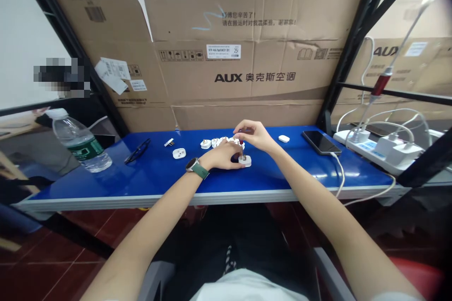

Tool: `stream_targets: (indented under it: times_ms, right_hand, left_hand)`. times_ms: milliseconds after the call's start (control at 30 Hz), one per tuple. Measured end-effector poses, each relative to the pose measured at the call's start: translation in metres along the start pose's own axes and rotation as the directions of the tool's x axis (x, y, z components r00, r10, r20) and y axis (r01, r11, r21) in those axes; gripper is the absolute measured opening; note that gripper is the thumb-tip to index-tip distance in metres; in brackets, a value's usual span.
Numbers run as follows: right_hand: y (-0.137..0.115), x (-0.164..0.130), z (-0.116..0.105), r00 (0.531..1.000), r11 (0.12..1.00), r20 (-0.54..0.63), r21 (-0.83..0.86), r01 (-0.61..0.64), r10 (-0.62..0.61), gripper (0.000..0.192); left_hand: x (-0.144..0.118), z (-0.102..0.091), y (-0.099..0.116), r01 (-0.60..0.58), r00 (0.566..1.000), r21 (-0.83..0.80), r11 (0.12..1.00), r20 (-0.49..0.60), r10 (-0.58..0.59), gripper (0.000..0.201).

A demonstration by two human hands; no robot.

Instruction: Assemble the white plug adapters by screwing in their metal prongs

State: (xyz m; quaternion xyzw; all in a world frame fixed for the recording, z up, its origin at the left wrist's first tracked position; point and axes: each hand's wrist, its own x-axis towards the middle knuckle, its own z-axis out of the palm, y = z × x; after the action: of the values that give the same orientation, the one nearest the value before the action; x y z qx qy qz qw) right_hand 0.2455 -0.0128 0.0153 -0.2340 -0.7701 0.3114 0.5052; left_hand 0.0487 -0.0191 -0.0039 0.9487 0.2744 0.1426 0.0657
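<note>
My left hand [223, 155], with a green-strapped watch on its wrist, holds a small white plug part [245, 161] down on the blue table [158, 176]. My right hand [254, 135] grips a screwdriver [241, 147] with a red handle, held upright, its tip standing on that white part. Just behind my hands lie several more white plug parts [215, 142]. One more white part [179, 153] and a plug-pin piece [168, 142] lie to the left.
A water bottle [79, 142] stands at the left and black glasses [137, 151] lie beside it. A phone [321, 142] on a white cable and a small white piece [283, 138] lie at the right. A power strip [377, 150] sits beyond. Cardboard boxes [247, 47] wall the back.
</note>
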Motion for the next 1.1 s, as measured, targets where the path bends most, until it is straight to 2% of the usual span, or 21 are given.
stream_targets:
  times_ms: [300, 467, 633, 733, 833, 900, 1000, 1100]
  right_hand:
    - [0.0, 0.001, -0.001, 0.999, 0.999, -0.021, -0.033, -0.026, 0.026, 0.029]
    - [0.002, 0.001, -0.002, 0.997, 0.993, -0.066, -0.112, -0.035, 0.027, 0.03]
    - [0.003, 0.002, 0.003, 0.992, 0.994, -0.129, -0.104, -0.015, 0.001, 0.027]
    - [0.005, 0.004, 0.003, 0.965, 0.994, -0.258, -0.104, 0.021, -0.047, 0.03]
    - [0.009, 0.007, -0.004, 0.899, 0.995, -0.427, -0.069, 0.07, -0.092, 0.033]
    - [0.014, 0.008, -0.011, 0.866, 0.996, -0.493, -0.018, 0.092, -0.089, 0.033]
    - [0.023, 0.009, -0.018, 0.877, 0.999, -0.478, -0.035, 0.021, -0.035, 0.027]
    - [0.027, 0.007, -0.021, 0.925, 0.957, -0.38, -0.271, -0.108, -0.003, 0.016]
  left_hand:
    - [0.0, -0.002, 0.003, -0.001, 1.0, 0.036, 0.999, -0.002, 0.001, 0.028]
    - [0.0, -0.002, 0.004, 0.006, 1.0, 0.047, 0.999, 0.008, -0.007, 0.028]
    - [0.001, 0.0, 0.0, 0.035, 0.999, 0.115, 0.993, -0.016, -0.034, 0.03]
    - [0.001, 0.004, -0.007, 0.076, 0.994, 0.231, 0.97, -0.089, -0.056, 0.033]
    - [0.001, 0.009, -0.013, 0.123, 0.987, 0.322, 0.939, -0.136, -0.083, 0.034]
    - [0.001, 0.012, -0.016, 0.183, 0.977, 0.348, 0.92, -0.166, -0.132, 0.033]
    - [0.001, 0.015, -0.019, 0.315, 0.94, 0.361, 0.878, -0.246, -0.236, 0.039]
    - [0.001, 0.014, -0.021, 0.404, 0.9, 0.326, 0.854, -0.306, -0.309, 0.05]
